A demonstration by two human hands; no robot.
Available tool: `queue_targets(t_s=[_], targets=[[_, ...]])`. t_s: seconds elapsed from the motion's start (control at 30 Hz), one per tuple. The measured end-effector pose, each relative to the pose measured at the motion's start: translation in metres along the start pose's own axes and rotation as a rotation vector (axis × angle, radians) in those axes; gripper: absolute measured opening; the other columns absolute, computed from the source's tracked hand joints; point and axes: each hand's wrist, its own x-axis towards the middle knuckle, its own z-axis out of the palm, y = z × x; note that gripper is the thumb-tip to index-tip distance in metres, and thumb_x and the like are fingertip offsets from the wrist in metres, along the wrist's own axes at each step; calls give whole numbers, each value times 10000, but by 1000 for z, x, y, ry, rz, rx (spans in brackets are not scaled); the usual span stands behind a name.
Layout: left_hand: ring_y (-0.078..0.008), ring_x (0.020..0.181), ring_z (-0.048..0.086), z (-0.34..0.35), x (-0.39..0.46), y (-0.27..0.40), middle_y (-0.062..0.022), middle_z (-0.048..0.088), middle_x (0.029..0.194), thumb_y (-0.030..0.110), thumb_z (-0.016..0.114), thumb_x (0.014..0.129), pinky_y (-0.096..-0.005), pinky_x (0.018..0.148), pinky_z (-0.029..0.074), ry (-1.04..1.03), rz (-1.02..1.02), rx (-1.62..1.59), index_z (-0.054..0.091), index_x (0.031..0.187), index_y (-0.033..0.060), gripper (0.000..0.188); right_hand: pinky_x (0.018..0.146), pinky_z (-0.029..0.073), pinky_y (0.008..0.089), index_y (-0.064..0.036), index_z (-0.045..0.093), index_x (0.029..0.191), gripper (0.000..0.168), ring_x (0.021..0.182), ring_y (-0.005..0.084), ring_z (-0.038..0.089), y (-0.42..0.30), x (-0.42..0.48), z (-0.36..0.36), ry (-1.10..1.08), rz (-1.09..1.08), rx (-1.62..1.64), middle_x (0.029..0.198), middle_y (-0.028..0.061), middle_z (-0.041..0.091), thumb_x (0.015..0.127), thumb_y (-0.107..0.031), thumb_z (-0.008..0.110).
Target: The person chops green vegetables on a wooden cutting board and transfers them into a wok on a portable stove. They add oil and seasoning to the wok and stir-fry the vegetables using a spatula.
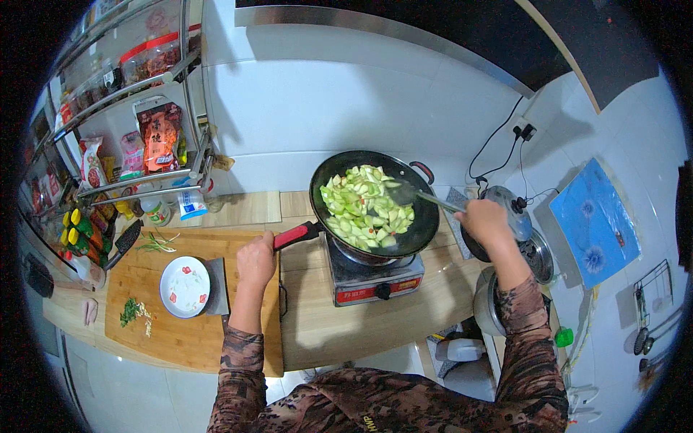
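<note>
A black wok (427,233) with sliced pale green vegetable pieces (368,211) in it is over a portable gas stove (376,287). Its red and black handle (292,236) is gripped by my left hand (256,258). My right hand (487,223) holds a metal spatula (441,201) that reaches into the wok from the right; its blade, partly blurred, is at the right side of the pieces. Left of my left arm lies a wooden cutting board (189,346) with a white floral bowl (185,287), partly over a cleaver blade (218,287), chopped greens (129,312) and chopped garlic (145,316).
At the left, a metal rack (130,89) holds food packets and jars, with bottles (81,238) below. A black knife (125,242) is by the board's corner. Lidded pots (506,208) and a metal pot (487,303) stand right of the stove, near cords (487,172).
</note>
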Motion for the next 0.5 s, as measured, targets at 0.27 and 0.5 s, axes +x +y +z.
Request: queue_targets(t_s=[0.27, 0.5], targets=[[-324, 628, 586, -7, 1, 8, -125, 566, 663, 73, 510, 749, -427, 544, 446, 10, -2, -3, 505, 795, 88, 49, 502, 456, 341, -32, 612, 869, 415, 546, 219, 575, 47, 78, 87, -442, 239, 393, 652, 113, 591, 858, -428, 485], [-345, 658, 574, -12, -2, 5, -134, 571, 699, 90, 553, 731, -451, 552, 441, -11, -17, -52, 483, 797, 78, 97, 347, 316, 268, -48, 586, 824, 429, 381, 125, 422, -18, 78, 100, -722, 177, 836, 517, 53, 470, 873, -453, 451]])
